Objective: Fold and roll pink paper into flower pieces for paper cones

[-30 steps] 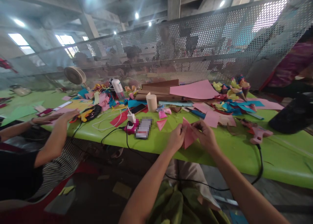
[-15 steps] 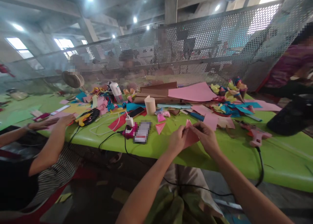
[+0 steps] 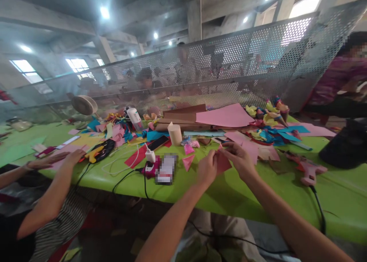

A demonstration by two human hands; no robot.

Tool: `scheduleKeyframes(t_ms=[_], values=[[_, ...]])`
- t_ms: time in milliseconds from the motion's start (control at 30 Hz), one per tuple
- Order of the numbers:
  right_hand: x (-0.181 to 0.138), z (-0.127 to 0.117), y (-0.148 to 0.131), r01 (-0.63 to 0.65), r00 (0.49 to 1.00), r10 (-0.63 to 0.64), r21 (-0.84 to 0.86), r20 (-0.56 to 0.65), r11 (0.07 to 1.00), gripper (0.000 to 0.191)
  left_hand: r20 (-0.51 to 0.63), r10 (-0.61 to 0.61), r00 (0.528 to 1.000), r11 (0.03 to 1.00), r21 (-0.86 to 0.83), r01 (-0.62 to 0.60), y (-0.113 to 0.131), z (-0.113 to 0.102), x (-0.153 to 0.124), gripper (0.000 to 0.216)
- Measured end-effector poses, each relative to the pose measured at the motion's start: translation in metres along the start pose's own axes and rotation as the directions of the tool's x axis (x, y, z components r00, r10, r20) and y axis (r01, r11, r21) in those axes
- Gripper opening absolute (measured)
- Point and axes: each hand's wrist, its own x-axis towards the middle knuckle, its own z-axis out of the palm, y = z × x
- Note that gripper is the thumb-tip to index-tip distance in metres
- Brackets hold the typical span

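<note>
While paper scraps (image 3: 120, 130) litter it, green table (image 3: 235, 193) fronts mesh fence (image 3: 229, 59).

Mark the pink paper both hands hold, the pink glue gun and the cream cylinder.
pink paper (image 3: 222, 163): head view, middle of its exposed face.
pink glue gun (image 3: 311, 171): head view, its body.
cream cylinder (image 3: 175, 135): head view, its side wall.

Nothing legible anywhere: no text, brand or number. 9 o'clock from frame centre, white bottle (image 3: 134, 118): label too small. 7 o'clock, flat card (image 3: 166, 169): face pixelated. Held pink paper (image 3: 222, 162): unprinted.
</note>
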Motion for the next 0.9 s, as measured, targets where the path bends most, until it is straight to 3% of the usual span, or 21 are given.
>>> scheduleKeyframes(t_ms=[133, 267, 467, 733, 900], values=[[0.019, 0.0, -0.004, 0.0, 1.0, 0.0, -0.005, 0.013, 1.0, 0.047, 0.111, 0.024, 0.994, 0.996, 0.085, -0.033, -0.001, -0.005, 0.016, 0.021], [0.034, 0.0, -0.007, 0.011, 1.0, -0.011, -0.019, 0.01, 1.0, 0.047, 0.197, -0.031, 0.98, 0.989, 0.147, 0.001, -0.005, -0.006, 0.033, 0.02], [0.059, 0.004, -0.014, 0.025, 0.998, -0.019, -0.101, 0.056, 0.995, 0.035, 0.228, -0.08, 0.97, 0.981, 0.192, 0.036, -0.016, -0.006, 0.055, 0.024], [0.094, 0.024, 0.001, 0.001, 0.994, 0.015, -0.145, 0.105, 0.989, 0.035, 0.174, -0.145, 0.974, 0.978, 0.173, 0.115, -0.035, -0.007, 0.063, 0.023], [0.097, 0.028, 0.001, -0.057, 0.982, 0.071, -0.088, 0.174, 0.994, 0.045, -0.032, -0.131, 0.991, 0.991, 0.029, 0.132, -0.044, -0.012, 0.066, 0.017]])
